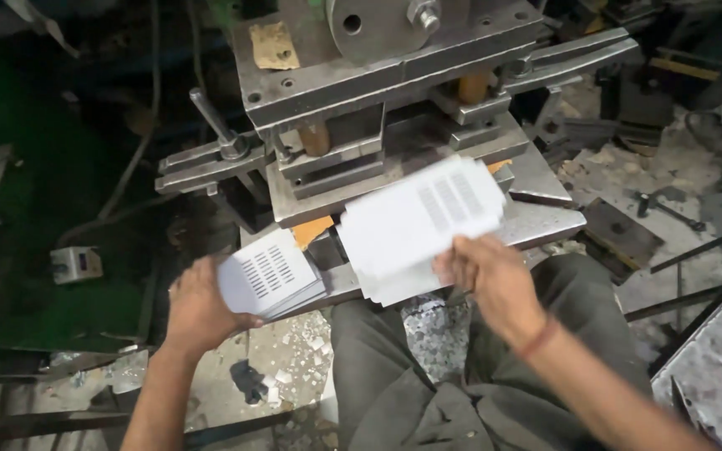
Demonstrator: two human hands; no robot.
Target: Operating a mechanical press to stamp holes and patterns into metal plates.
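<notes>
My left hand (198,309) grips a small stack of white punched sheets (269,274), each with rows of slots, at the lower left of the press. In my right hand (486,271) is a larger white sheet (415,221) with a block of slots near its far end; it is blurred and lies over more white sheets below it. Both bundles hover just in front of the steel press die (378,159), whose lower plate and upper block fill the middle of the view.
A clamp bar with a bolt (211,154) juts left of the press and another bar (578,50) juts right. Metal plates, tools and scrap (628,225) litter the floor at right. White punch chips (294,351) lie below. My knees (428,367) sit under the press.
</notes>
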